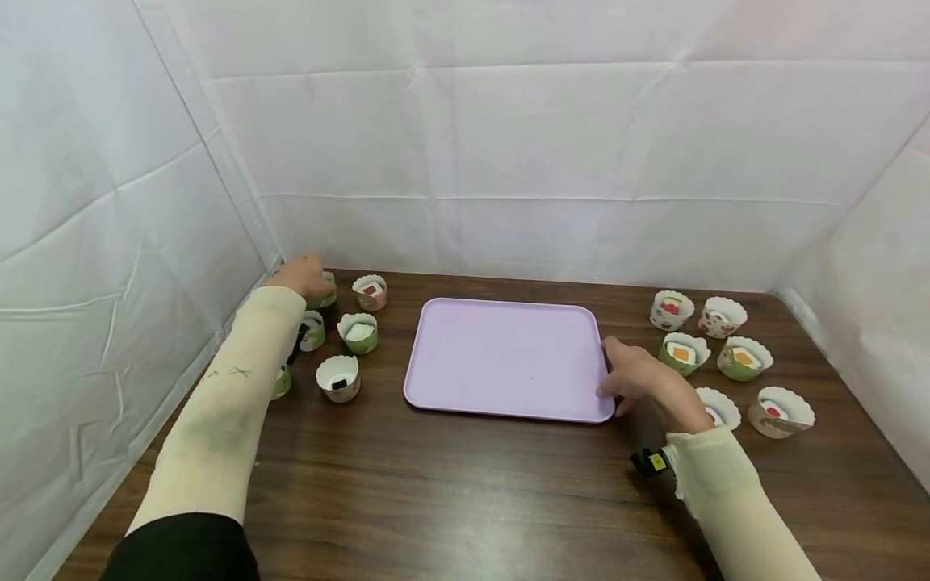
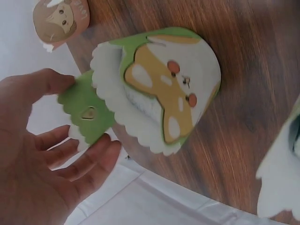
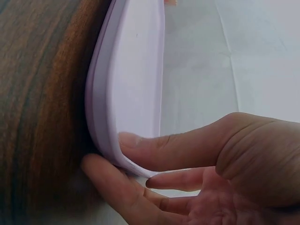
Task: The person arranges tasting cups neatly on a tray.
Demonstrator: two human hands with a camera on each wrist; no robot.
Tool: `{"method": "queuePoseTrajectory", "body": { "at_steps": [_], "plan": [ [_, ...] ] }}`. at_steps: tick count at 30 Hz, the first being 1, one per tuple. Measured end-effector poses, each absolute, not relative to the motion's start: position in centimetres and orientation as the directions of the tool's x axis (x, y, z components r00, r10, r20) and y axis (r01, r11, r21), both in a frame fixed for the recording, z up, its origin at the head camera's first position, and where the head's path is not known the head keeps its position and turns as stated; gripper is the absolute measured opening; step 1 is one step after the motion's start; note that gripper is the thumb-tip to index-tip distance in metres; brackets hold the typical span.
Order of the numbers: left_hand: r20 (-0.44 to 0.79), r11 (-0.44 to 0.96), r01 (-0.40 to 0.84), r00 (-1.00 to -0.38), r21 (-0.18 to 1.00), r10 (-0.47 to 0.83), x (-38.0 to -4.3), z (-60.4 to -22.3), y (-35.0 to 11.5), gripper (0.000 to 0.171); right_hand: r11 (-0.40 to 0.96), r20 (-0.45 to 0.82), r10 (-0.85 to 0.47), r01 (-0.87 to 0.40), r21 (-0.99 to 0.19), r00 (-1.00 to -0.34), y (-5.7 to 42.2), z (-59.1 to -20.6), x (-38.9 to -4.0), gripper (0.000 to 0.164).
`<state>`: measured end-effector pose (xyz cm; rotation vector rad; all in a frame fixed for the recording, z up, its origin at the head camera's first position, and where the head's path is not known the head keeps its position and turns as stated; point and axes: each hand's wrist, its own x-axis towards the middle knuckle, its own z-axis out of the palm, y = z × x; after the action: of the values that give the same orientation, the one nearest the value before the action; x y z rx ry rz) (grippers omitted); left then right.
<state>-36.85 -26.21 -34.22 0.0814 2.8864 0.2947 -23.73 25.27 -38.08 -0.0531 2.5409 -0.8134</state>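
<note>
At the far left corner of the table, my left hand [image 1: 299, 277] holds a green paper cup [image 2: 86, 105] between thumb and fingers. A green cup with a dog face [image 2: 178, 84] stands close by in the left wrist view. My right hand [image 1: 639, 379] grips the right edge of the lilac tray [image 1: 504, 359], thumb on top of the rim and forefinger low on its outer side, as the right wrist view shows. The tray lies flat in the middle of the table, with nothing on it.
Several paper cups stand at the left, among them a white one [image 1: 338, 379] with a black piece inside and a pinkish one [image 1: 370, 293]. At the right, several more cups [image 1: 781, 412] hold small coloured pieces. White cloth walls [image 1: 538, 137] border the table [image 1: 436, 500].
</note>
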Motion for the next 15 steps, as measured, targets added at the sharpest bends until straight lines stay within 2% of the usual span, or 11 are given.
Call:
{"method": "queuePoseTrajectory", "body": {
  "at_steps": [4, 15],
  "plan": [
    [-0.163, 0.973, 0.056, -0.982, 0.223, 0.094, -37.3, -34.1, -26.4, 0.072, 0.817, -0.421, -0.165, 0.114, -0.564, -0.892, 25.4, -38.2, -23.8, 0.08],
    [0.017, 0.92, 0.131, -0.991, 0.369, 0.135, -37.3, -33.2, -25.8, 0.07, 0.804, -0.436, -0.167, 0.134, -0.579, -0.885, 25.6, -38.6, -24.3, 0.084]
  ]
}}
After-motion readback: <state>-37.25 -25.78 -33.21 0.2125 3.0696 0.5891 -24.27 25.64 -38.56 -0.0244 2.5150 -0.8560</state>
